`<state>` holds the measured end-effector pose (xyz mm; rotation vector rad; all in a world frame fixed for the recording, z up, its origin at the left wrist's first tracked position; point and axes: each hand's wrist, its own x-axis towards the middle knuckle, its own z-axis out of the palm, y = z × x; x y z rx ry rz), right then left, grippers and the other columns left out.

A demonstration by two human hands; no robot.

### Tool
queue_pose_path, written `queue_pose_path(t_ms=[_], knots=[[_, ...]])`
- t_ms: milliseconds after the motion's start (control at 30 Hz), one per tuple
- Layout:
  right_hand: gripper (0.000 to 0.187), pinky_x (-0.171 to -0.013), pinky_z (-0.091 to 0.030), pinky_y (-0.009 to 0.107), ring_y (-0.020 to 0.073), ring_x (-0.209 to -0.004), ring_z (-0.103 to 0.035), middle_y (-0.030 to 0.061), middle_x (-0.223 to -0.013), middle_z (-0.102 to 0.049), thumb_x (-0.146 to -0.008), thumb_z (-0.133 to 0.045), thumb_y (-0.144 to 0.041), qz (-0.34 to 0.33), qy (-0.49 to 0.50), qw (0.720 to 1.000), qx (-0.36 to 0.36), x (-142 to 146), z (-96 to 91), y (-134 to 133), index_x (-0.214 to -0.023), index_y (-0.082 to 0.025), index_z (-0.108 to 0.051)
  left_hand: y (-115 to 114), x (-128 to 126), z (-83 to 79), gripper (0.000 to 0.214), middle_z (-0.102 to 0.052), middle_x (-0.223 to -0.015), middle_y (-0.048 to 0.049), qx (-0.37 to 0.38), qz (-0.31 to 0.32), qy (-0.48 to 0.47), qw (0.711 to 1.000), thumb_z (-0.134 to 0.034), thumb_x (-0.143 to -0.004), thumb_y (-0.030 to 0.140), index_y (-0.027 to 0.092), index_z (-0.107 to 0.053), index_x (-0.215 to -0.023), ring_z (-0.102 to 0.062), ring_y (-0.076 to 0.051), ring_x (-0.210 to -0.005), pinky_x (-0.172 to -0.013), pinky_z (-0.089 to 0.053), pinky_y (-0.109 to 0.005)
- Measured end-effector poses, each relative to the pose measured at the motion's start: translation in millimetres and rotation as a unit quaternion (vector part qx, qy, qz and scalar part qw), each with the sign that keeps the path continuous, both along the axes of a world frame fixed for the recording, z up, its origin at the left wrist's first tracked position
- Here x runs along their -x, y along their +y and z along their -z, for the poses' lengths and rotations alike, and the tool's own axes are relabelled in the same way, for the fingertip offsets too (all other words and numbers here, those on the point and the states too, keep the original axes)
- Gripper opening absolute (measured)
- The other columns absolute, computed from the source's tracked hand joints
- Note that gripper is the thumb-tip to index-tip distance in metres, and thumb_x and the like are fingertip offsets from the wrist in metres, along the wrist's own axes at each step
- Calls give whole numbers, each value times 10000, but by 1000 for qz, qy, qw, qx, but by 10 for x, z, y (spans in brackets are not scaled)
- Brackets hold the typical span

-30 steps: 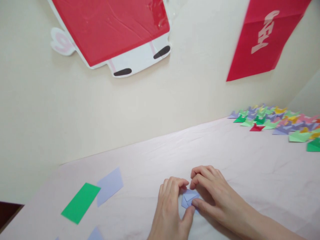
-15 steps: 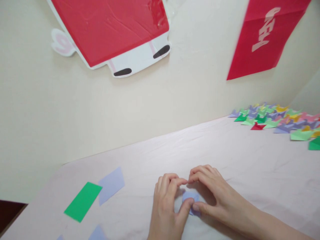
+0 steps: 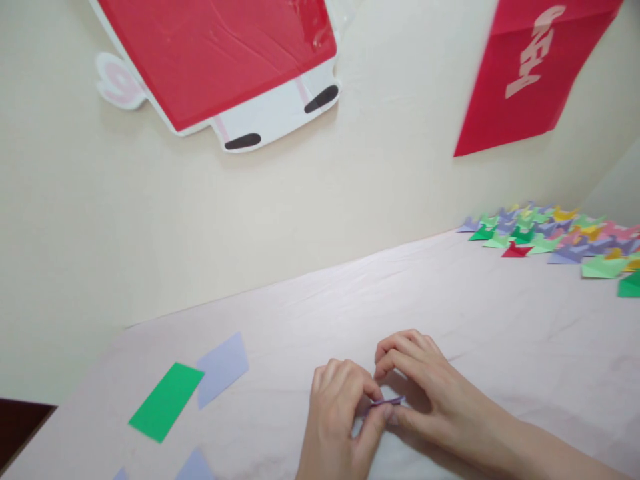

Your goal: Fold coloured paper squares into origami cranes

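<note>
A small piece of folded purple paper is at the lower middle, tilted so that mostly a thin edge shows. My left hand pinches it between thumb and forefinger. My right hand curves around from the other side. Its thumb presses at the paper's near edge beside my left thumb, while its forefinger arches above the far side. Part of the paper is hidden behind the thumbs and fingers.
On the pale cloth-covered surface, a green paper rectangle and a purple paper sheet lie to the left, with more purple paper at the bottom edge. Several folded paper figures stand at the right, by the wall.
The purple paper has turned from showing a broad face to showing a thin edge. My left fingers have curled down onto it, away from my right forefinger. My right hand has barely moved.
</note>
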<state>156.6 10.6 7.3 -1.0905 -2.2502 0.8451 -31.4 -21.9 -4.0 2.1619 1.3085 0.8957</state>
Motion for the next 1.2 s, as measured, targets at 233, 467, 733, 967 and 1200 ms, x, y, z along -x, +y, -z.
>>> queue_pose_path(t_ms=[233, 467, 733, 967, 1200], knots=[[155, -839, -390, 366, 197, -914, -557, 18, -904, -638, -874, -503, -81, -27, 66, 989, -130, -85, -3, 58, -850, -232, -528, 28, 26, -33, 186, -591, -906, -36, -27, -48, -48, 997, -468, -895, 74, 227, -570, -869, -555, -204, -910, -785, -445, -323], [199, -797, -373, 352, 195, -834, -524, 24, -823, -648, -909, -498, -50, -58, -60, 968, -238, -92, 42, 141, -806, -199, -579, 9, 27, 2, 341, -651, -1091, -65, -123, 25, 67, 990, -414, -881, 14, 196, -573, -1122, -573, -213, -975, -820, -474, -359], [120, -865, -418, 353, 192, -957, -529, 36, -960, -647, -941, -593, -213, -135, -7, 987, -90, -342, 12, 347, -865, -230, -683, -69, 28, 119, 267, -679, -1188, -73, -237, 41, 182, 953, -446, -901, 74, 152, -641, -1066, -610, -247, -984, -797, -505, -383], [134, -887, -398, 371, 202, -957, -527, 24, -920, -637, -899, -653, -229, -60, 5, 998, -19, -251, 20, 320, -767, -216, -672, -89, -13, 95, 245, -693, -1142, -54, -253, 12, 201, 946, -473, -906, 124, 171, -666, -1051, -608, -255, -985, -816, -501, -379], [139, -840, -386, 367, 211, -923, -512, 12, -868, -631, -816, -683, -126, 19, -24, 1000, -6, -135, 53, 266, -715, -207, -631, -98, -58, 56, 224, -702, -1091, -61, -265, 0, 197, 944, -472, -879, 93, 162, -661, -977, -614, -252, -922, -780, -504, -372]])
